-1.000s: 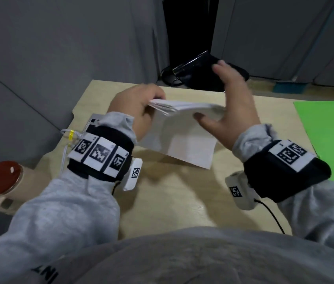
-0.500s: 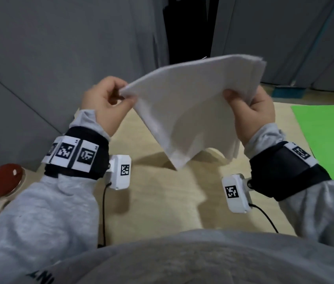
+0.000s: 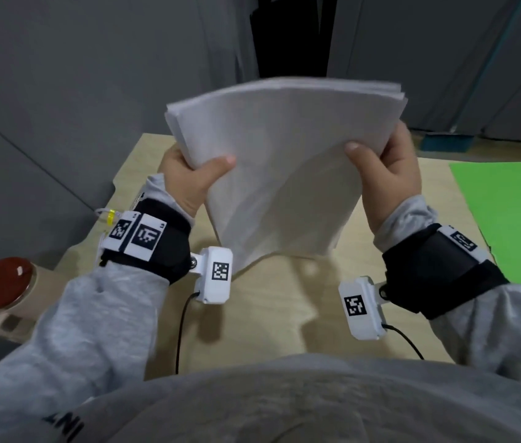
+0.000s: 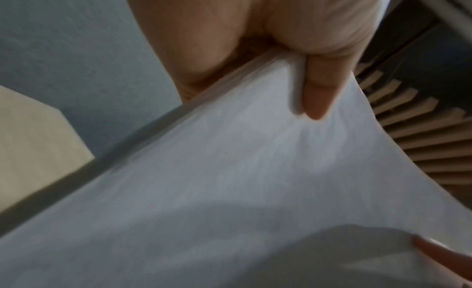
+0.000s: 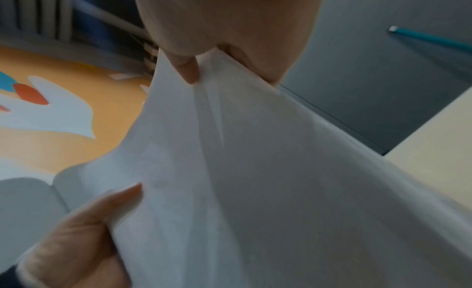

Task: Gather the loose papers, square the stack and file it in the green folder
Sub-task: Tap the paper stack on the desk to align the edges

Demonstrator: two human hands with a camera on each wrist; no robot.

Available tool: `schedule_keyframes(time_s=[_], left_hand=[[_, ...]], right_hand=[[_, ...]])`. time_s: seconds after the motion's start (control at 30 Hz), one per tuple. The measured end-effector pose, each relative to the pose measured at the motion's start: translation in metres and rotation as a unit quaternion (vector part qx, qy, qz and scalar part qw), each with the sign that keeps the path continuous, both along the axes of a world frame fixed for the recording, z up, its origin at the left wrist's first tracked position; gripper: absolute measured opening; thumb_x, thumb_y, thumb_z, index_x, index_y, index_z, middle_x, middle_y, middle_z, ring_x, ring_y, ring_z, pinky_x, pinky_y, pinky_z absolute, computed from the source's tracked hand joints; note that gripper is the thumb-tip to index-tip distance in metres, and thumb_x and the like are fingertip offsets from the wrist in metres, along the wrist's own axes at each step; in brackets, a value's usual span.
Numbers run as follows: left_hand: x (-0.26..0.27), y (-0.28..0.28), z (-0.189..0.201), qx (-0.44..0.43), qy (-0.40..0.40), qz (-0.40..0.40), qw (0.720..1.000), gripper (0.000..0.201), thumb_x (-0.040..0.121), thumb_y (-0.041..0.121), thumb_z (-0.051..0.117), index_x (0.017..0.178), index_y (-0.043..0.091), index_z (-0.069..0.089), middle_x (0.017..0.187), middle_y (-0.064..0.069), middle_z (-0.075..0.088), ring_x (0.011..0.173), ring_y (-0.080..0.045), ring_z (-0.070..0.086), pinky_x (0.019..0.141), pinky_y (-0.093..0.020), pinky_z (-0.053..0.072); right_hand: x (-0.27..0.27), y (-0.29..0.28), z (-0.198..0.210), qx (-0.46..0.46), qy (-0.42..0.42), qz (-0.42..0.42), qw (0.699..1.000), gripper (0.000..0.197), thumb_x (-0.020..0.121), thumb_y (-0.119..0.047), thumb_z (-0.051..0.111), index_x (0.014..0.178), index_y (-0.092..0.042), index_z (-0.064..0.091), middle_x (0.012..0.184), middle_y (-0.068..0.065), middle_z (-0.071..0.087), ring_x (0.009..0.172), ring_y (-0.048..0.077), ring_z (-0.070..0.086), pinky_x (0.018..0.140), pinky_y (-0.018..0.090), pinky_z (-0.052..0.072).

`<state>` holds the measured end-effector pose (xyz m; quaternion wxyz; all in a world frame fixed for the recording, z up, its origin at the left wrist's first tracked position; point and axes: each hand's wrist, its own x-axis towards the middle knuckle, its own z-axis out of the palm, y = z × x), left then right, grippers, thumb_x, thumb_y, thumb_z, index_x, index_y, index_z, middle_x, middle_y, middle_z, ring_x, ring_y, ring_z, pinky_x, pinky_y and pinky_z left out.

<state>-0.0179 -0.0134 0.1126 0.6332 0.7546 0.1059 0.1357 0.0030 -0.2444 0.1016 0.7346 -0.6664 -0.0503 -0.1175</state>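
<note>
A stack of white papers (image 3: 284, 167) stands upright over the wooden table (image 3: 272, 308), its lower edge at or just above the tabletop. My left hand (image 3: 195, 174) grips the stack's left edge, thumb on the near face. My right hand (image 3: 384, 174) grips the right edge the same way. The top edges lie slightly fanned at the upper right. In the left wrist view my left hand (image 4: 301, 56) pinches the paper stack (image 4: 230, 181). In the right wrist view my right hand (image 5: 224, 44) pinches the paper stack (image 5: 255, 171). The green folder (image 3: 515, 215) lies flat at the table's right.
A red-topped beige object (image 3: 0, 286) sits off the table's left edge. Grey partition walls (image 3: 61, 91) stand behind and to the left. A teal object (image 3: 448, 143) lies on the floor beyond the table. Cables run from both wrist cameras toward my body.
The stack went from lying low between my hands to being lifted and turned upright. Both hands now grip its side edges, and it has come down nearer the tabletop.
</note>
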Motion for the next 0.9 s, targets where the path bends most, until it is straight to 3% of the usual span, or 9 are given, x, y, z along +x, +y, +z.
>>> schedule_keyframes(time_s=[0.07, 0.17, 0.33, 0.43, 0.5, 0.57, 0.67, 0.8, 0.9], left_hand=[[-0.003, -0.001, -0.009, -0.022, 0.038, -0.018, 0.999, 0.032, 0.046, 0.032, 0.080, 0.074, 0.021, 0.069, 0.076, 0.010, 0.072, 0.081, -0.019, 0.068, 0.075, -0.029, 0.056], [-0.009, -0.010, -0.016, 0.062, 0.076, -0.013, 0.995, 0.023, 0.066, 0.026, 0.079, 0.081, 0.019, 0.063, 0.075, 0.009, 0.065, 0.074, -0.015, 0.063, 0.055, -0.003, 0.046], [-0.005, 0.001, -0.008, 0.023, 0.032, 0.009, 0.999, 0.026, 0.052, 0.040, 0.075, 0.072, 0.026, 0.068, 0.079, 0.008, 0.070, 0.083, -0.020, 0.068, 0.078, -0.034, 0.054], [-0.010, -0.005, -0.021, 0.066, 0.091, -0.028, 0.993, 0.025, 0.052, 0.034, 0.078, 0.071, 0.026, 0.066, 0.071, 0.016, 0.070, 0.075, -0.006, 0.067, 0.076, -0.028, 0.051], [-0.012, -0.013, -0.024, 0.121, 0.128, -0.023, 0.984, 0.022, 0.064, 0.034, 0.076, 0.078, 0.024, 0.062, 0.080, 0.005, 0.068, 0.082, -0.018, 0.066, 0.079, -0.029, 0.048], [-0.010, -0.014, -0.018, 0.125, 0.119, 0.019, 0.985, 0.020, 0.074, 0.031, 0.073, 0.086, 0.020, 0.060, 0.082, -0.001, 0.065, 0.082, -0.023, 0.063, 0.073, -0.026, 0.047], [-0.009, -0.014, -0.010, 0.107, 0.080, 0.017, 0.991, 0.030, 0.072, 0.024, 0.077, 0.095, 0.015, 0.060, 0.077, 0.009, 0.062, 0.073, -0.010, 0.061, 0.058, -0.013, 0.049], [-0.020, -0.026, -0.031, 0.167, 0.195, -0.056, 0.965, 0.042, 0.078, 0.024, 0.071, 0.115, 0.007, 0.058, 0.100, -0.005, 0.064, 0.092, -0.022, 0.061, 0.077, -0.025, 0.044], [-0.019, -0.025, -0.026, 0.213, 0.207, -0.035, 0.954, 0.034, 0.086, 0.027, 0.058, 0.117, 0.011, 0.059, 0.106, -0.012, 0.065, 0.095, -0.029, 0.060, 0.078, -0.028, 0.040]], right_hand=[[0.001, 0.002, -0.010, -0.057, 0.049, 0.009, 0.997, 0.020, 0.086, -0.010, 0.057, 0.094, -0.028, 0.055, 0.085, -0.015, 0.063, 0.075, -0.001, 0.060, 0.073, 0.024, 0.049], [0.000, 0.006, -0.020, -0.151, 0.075, 0.014, 0.986, 0.019, 0.092, -0.013, 0.049, 0.100, -0.030, 0.054, 0.082, -0.022, 0.059, 0.069, -0.012, 0.054, 0.069, 0.019, 0.046], [-0.002, 0.008, -0.009, -0.075, 0.005, -0.018, 0.997, 0.021, 0.088, -0.014, 0.053, 0.101, -0.030, 0.049, 0.090, -0.016, 0.062, 0.082, 0.003, 0.060, 0.074, 0.025, 0.051], [0.002, 0.008, -0.020, -0.151, 0.097, -0.007, 0.984, 0.019, 0.091, -0.015, 0.051, 0.108, -0.023, 0.051, 0.082, -0.019, 0.056, 0.082, 0.012, 0.057, 0.074, 0.022, 0.045], [0.001, 0.010, -0.023, -0.180, 0.108, -0.007, 0.978, 0.012, 0.094, -0.016, 0.046, 0.102, -0.021, 0.052, 0.075, -0.017, 0.053, 0.074, 0.012, 0.052, 0.062, 0.014, 0.041], [0.000, 0.011, -0.015, -0.164, 0.071, -0.026, 0.984, 0.014, 0.095, -0.015, 0.044, 0.105, -0.016, 0.054, 0.078, -0.015, 0.057, 0.066, 0.001, 0.053, 0.057, 0.010, 0.041], [0.001, 0.008, -0.009, -0.112, 0.054, -0.044, 0.991, 0.021, 0.094, -0.013, 0.047, 0.113, -0.014, 0.055, 0.082, -0.019, 0.058, 0.062, -0.016, 0.053, 0.059, 0.005, 0.042], [0.000, 0.007, -0.013, -0.150, 0.087, -0.016, 0.985, 0.027, 0.091, -0.019, 0.052, 0.118, -0.020, 0.050, 0.090, -0.019, 0.060, 0.076, -0.007, 0.057, 0.074, 0.024, 0.048], [0.003, 0.002, -0.011, -0.146, 0.102, -0.044, 0.983, 0.051, 0.085, -0.024, 0.064, 0.130, -0.017, 0.041, 0.108, -0.007, 0.060, 0.094, 0.010, 0.060, 0.087, 0.030, 0.049]])
